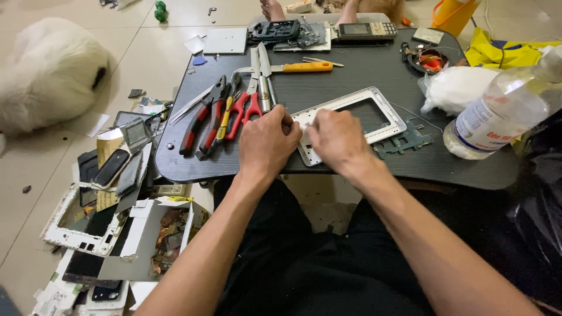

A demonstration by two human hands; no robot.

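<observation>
Two hands meet over the near end of a white phone frame lying flat on the small dark table. Left hand is curled into a loose fist at the frame's near corner, fingers bent tight around something small I cannot make out. Right hand is closed too, knuckles up, pressing or pinching at the frame's short edge; what sits between its fingers is hidden. By the look of it the frame is already stripped bare, with only some small bit at that end left to work free. Just right of the grip lies a dark green circuit board. Left of it sits a row of red-handled pliers. Further off beyond the hands rests a yellow-handled knife, and past that an old handset
</observation>
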